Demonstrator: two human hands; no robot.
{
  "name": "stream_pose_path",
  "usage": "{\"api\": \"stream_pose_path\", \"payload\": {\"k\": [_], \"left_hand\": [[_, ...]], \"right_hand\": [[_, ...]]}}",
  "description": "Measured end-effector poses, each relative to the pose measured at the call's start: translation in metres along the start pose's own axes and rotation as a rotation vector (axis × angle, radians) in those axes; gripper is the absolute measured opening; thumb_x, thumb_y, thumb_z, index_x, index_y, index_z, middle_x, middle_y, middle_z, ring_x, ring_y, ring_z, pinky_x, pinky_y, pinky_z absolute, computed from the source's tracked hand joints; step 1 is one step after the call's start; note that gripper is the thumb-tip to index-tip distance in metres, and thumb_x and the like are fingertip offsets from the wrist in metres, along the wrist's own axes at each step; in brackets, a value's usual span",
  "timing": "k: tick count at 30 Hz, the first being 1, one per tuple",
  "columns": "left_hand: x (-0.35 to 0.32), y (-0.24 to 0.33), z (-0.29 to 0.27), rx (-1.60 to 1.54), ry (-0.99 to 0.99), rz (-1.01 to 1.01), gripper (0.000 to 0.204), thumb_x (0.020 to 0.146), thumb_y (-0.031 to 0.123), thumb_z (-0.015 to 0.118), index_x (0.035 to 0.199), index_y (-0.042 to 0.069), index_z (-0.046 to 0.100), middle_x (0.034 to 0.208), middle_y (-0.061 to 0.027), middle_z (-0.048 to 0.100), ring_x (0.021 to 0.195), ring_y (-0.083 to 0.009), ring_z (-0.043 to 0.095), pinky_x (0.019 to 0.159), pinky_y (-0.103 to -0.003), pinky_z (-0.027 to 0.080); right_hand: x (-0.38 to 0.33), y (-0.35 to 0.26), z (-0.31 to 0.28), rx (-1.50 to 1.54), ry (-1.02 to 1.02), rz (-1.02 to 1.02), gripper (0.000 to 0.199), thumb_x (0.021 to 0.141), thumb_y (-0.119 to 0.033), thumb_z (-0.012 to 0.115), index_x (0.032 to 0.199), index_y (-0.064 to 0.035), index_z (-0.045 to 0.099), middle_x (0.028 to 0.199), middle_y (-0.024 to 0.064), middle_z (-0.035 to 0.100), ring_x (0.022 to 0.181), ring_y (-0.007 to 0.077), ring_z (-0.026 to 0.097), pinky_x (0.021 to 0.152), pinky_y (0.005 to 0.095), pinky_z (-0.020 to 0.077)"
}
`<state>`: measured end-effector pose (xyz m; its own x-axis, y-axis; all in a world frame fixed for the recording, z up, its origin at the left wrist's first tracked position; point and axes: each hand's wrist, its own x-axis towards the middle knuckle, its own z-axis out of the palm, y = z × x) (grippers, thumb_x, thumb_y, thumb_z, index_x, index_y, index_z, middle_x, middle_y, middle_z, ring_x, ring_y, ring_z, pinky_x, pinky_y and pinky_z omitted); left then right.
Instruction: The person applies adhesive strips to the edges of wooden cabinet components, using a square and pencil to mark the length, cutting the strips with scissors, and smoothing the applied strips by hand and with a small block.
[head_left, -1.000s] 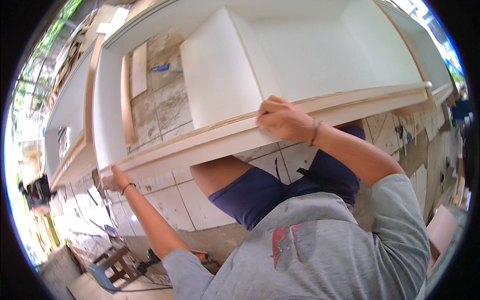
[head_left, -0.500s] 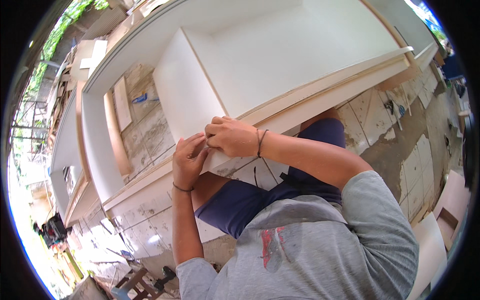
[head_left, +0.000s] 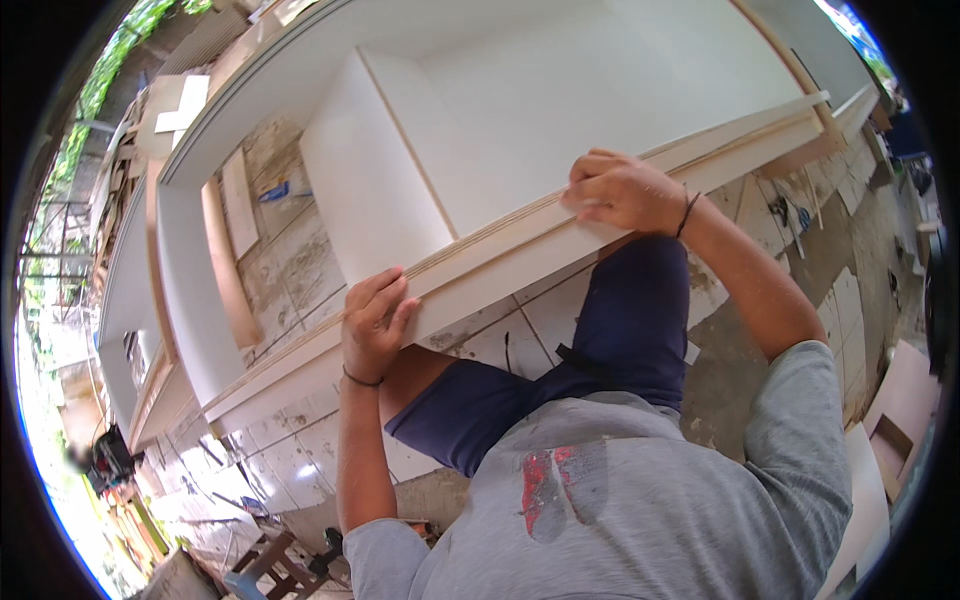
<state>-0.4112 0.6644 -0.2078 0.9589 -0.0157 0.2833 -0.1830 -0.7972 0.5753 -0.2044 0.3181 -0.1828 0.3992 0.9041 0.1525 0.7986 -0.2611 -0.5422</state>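
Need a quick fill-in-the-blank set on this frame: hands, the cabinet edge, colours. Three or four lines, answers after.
1. Both hands rest on the front edge of a large ____ cabinet.
2. The right hand wears a dark band on its ____.
3. The left hand presses a thin strip along the cabinet's ____ edge.
4. The person's shorts are dark ____.

Missing words: white; wrist; front; blue
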Motion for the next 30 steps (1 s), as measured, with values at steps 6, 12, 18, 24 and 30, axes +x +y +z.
{"api": "stream_pose_path", "payload": {"k": [6, 12, 18, 24, 30], "left_hand": [[-0.003, -0.002, 0.002, 0.023, 0.0, -0.003, 0.023, 0.08, 0.011, 0.073, 0.101, 0.001, 0.07, 0.115, -0.0115, 0.067, 0.105, -0.0301, 0.061, 0.094, -0.039, 0.045], [-0.003, -0.004, 0.0, 0.078, -0.008, 0.033, 0.023, 0.082, 0.01, 0.072, 0.102, 0.0, 0.069, 0.115, -0.0117, 0.067, 0.105, -0.0301, 0.061, 0.093, -0.04, 0.046], [-0.001, -0.007, 0.001, 0.058, -0.019, 0.027, 0.023, 0.082, 0.01, 0.071, 0.103, 0.0, 0.069, 0.116, -0.0121, 0.067, 0.106, -0.0311, 0.061, 0.094, -0.04, 0.046], [-0.009, -0.012, -0.001, 0.056, -0.036, -0.041, 0.024, 0.082, 0.006, 0.072, 0.104, -0.001, 0.068, 0.117, -0.0155, 0.066, 0.109, -0.0336, 0.06, 0.095, -0.04, 0.048], [-0.016, -0.01, -0.008, 0.151, -0.074, -0.013, 0.022, 0.084, 0.009, 0.07, 0.105, 0.001, 0.067, 0.119, -0.0163, 0.065, 0.111, -0.0345, 0.06, 0.105, -0.047, 0.039]], "right_hand": [[-0.04, 0.021, -0.025, -0.102, 0.008, 0.195, 0.024, 0.083, -0.017, 0.068, 0.106, -0.0086, 0.071, 0.101, 0.0055, 0.061, 0.103, 0.0257, 0.055, 0.093, 0.0383, 0.044], [-0.044, 0.024, -0.016, -0.211, 0.065, 0.088, 0.025, 0.084, -0.018, 0.068, 0.107, -0.0109, 0.07, 0.105, 0.0028, 0.06, 0.104, 0.0223, 0.054, 0.093, 0.0382, 0.0431], [-0.047, 0.028, -0.013, -0.283, 0.1, 0.058, 0.027, 0.081, -0.013, 0.069, 0.107, -0.0091, 0.07, 0.104, 0.0033, 0.059, 0.103, 0.02, 0.055, 0.092, 0.0362, 0.0432], [-0.048, 0.029, -0.001, -0.323, 0.176, 0.035, 0.018, 0.084, -0.018, 0.064, 0.1, -0.0137, 0.068, 0.103, -0.0008, 0.058, 0.101, 0.0181, 0.054, 0.085, 0.0353, 0.0431], [-0.049, 0.033, 0.003, -0.309, 0.177, 0.018, 0.018, 0.086, -0.022, 0.064, 0.102, -0.0154, 0.067, 0.102, -0.0026, 0.056, 0.102, 0.0159, 0.052, 0.083, 0.0349, 0.0433]]}}
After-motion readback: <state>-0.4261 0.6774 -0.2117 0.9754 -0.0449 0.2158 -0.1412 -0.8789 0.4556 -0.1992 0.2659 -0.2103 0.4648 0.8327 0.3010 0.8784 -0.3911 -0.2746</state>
